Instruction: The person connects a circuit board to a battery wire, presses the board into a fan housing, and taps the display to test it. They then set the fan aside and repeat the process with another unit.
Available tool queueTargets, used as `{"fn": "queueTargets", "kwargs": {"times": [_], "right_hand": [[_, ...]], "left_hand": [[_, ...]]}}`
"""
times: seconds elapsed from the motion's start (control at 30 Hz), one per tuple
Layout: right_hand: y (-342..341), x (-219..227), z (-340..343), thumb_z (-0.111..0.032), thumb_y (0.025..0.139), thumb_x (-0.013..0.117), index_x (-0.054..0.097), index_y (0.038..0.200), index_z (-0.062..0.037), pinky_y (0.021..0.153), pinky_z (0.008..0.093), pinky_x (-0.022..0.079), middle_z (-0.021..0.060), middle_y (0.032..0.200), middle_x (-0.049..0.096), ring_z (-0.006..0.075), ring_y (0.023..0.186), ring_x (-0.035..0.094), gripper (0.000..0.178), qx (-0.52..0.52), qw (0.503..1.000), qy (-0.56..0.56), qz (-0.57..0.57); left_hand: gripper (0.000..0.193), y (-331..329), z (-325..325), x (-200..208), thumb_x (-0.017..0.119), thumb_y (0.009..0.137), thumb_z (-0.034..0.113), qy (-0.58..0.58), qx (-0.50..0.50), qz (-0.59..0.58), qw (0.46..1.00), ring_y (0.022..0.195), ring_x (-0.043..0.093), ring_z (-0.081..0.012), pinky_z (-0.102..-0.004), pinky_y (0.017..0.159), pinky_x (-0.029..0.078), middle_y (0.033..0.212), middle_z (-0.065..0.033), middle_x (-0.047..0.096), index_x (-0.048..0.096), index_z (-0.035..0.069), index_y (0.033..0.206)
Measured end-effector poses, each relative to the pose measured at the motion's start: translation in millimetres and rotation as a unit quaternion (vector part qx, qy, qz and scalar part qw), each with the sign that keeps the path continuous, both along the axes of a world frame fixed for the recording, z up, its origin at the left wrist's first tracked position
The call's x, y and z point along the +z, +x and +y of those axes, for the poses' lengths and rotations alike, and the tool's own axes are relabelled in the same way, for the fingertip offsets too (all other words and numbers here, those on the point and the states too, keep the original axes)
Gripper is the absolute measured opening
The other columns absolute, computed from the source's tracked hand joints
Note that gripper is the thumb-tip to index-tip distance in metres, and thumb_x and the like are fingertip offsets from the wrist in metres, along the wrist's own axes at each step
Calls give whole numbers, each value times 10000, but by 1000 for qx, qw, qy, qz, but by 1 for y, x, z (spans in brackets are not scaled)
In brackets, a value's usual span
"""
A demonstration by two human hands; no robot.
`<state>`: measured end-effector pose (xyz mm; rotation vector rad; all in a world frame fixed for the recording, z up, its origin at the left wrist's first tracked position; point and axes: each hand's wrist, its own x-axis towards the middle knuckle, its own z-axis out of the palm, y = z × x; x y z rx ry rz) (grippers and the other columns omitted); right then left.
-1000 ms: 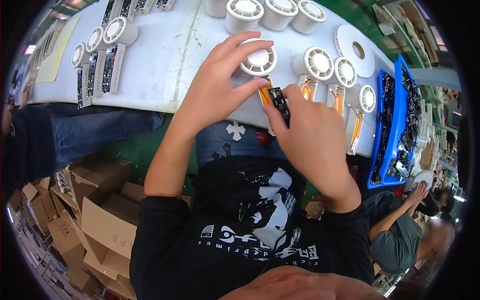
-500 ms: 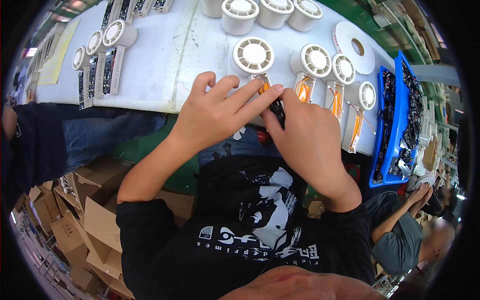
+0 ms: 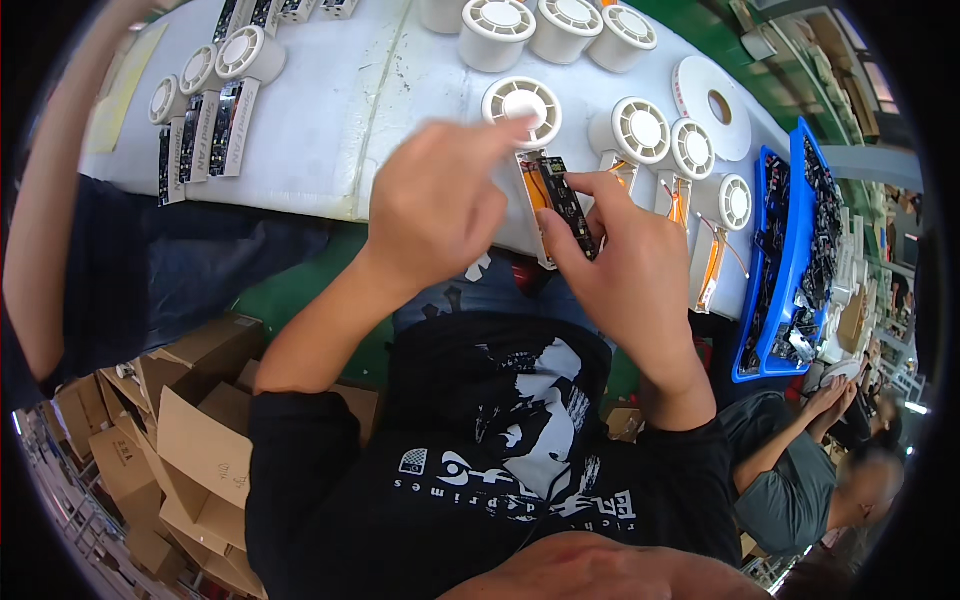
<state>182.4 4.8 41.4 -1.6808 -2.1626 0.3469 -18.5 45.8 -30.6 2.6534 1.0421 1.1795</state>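
Fitting a circuit board into a small white fan, seen from the head camera. The fan (image 3: 527,130) lies face up near the front edge of the white counter (image 3: 330,120), its open handle toward the person, orange wiring showing inside. The right hand (image 3: 625,270) pinches the dark circuit board (image 3: 567,207) between thumb and fingertips, holding it lengthwise over the open handle. The left hand (image 3: 440,205) is loosely curled, its forefinger stretched out to the rim of the fan head; it grips nothing, and its outline is blurred.

Judged good practice: steady the fan head with the left forefinger, keep the board parallel to the handle, and lay the orange wires clear beneath it before pressing it home, so none is pinched.

Surroundings: three more open fans (image 3: 680,160) lie just to the right, near enough for a wrist to nudge. Beyond them stand a roll of white tape (image 3: 712,100) and a blue tray (image 3: 790,240) of dark parts. Finished fans (image 3: 205,100) lie well apart at the left; plain white fan heads (image 3: 545,25) stand along the far side. Cardboard boxes (image 3: 190,420) sit on the floor below.
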Motion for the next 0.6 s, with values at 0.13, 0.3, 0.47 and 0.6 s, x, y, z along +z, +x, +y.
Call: {"fn": "queueTargets", "kwargs": {"times": [0.13, 0.3, 0.47, 0.6], "right_hand": [[-5, -14, 0, -221, 856, 820, 694, 1102, -57, 501, 395, 456, 67, 616, 605, 262, 533, 613, 321, 36, 995, 86, -17], [-9, -27, 2, -234, 853, 820, 692, 1115, -66, 512, 395, 477, 68, 651, 627, 270, 539, 621, 337, 53, 988, 138, -44], [-2, -9, 1, -290, 809, 852, 684, 1221, -58, 594, 400, 502, 75, 733, 656, 268, 672, 646, 502, 102, 988, 74, -89], [16, 12, 5, -330, 755, 876, 676, 1287, -61, 664, 404, 514, 74, 796, 664, 265, 776, 644, 629, 164, 981, -5, -107]], "left_hand": [[740, 14, 12, -3, 713, 867, 92, -135, 100, -200, 965, 1182, 603, -360, -437, 1009, 481, 1460, -229, 546, 409, -28, 1532], [896, 17, 7, -1, 712, 911, 36, -323, -1, -209, 923, 1497, 395, -314, -402, 1220, 317, 1609, -190, 410, 191, 17, 1639], [956, 14, 11, 1, 738, 908, 48, -377, -24, -226, 898, 1519, 357, -290, -399, 1242, 284, 1632, -175, 377, 142, 35, 1656], [959, 12, 16, 2, 742, 912, 45, -397, -45, -216, 891, 1528, 335, -266, -390, 1246, 279, 1649, -166, 347, 141, 42, 1659]]}}
